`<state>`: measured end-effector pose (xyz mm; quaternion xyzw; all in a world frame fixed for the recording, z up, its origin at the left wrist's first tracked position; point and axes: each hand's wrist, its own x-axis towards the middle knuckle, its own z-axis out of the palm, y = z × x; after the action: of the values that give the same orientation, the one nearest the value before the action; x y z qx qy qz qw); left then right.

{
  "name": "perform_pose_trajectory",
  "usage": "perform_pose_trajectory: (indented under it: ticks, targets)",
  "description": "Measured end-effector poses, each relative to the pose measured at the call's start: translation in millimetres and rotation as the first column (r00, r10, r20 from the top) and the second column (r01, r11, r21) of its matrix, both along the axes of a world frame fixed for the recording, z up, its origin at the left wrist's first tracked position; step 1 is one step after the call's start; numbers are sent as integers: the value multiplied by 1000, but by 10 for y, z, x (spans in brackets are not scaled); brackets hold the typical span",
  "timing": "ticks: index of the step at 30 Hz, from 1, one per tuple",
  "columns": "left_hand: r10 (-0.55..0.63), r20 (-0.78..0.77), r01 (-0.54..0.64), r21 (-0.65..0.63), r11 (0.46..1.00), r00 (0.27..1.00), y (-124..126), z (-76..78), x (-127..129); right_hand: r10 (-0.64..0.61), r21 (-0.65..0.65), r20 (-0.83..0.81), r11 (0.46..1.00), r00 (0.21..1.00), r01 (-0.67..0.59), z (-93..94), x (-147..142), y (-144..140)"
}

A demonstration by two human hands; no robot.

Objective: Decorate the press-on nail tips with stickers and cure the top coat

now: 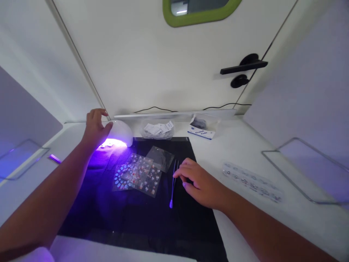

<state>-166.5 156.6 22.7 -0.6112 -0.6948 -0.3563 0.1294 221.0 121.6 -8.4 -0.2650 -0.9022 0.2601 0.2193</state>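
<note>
At the left back, my left hand [96,127] reaches to a white dome-shaped UV nail lamp [122,131] that glows violet underneath. Its fingers are apart, the thumb lying against or just in front of the dome; I cannot tell if it presses. My right hand [195,180] hovers low over the right part of a black mat [109,214], fingers loosely bent and thumb apart. Its fingertips are at a pair of tweezers [173,185], which lies on the mat with its prongs pointing away. Beside the tweezers, clear nail sticker sheets [148,178] overlap one another.
Behind the mat stand a clear tub of white packets [159,130] and an open box of alcohol pads [201,129]. A clear strip case of small pieces [252,183] lies at right. Wire stands [296,171] flank the table; a door with a black handle [244,67] rises behind.
</note>
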Motion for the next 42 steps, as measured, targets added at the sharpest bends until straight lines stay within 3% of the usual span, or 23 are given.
perform_pose_trajectory:
  ticks: [3, 6, 10, 13, 16, 28, 42]
  targets:
    - [-65, 76, 64, 15, 998, 995, -244, -15, 82, -4, -4, 5, 1000, 1000, 4, 5, 4, 0]
    - [-188, 157, 206, -108, 973, 970, -495, -106, 209, -13, 1, 16, 1000, 1000, 13, 25, 8, -17]
    - [-363, 218, 420, -360, 833, 906, -730, -320, 399, -20, 1, 46, 1000, 999, 20, 48, 13, -44]
    - [-406, 221, 462, -460, 758, 887, -775, -471, 467, -35, -12, 78, 999, 996, 36, 51, 26, -38]
    - [-422, 192, 457, -521, 721, 886, -745, -567, 447, -37, -29, 118, 999, 992, 40, 53, 49, -21]
    - [-424, 126, 412, -588, 696, 897, -624, -798, 337, -74, 29, 304, 997, 950, 69, 53, 27, -40]
    - [-398, 230, 454, -575, 681, 888, -692, -692, 266, -46, 104, 406, 995, 913, 3, -95, -33, 12]
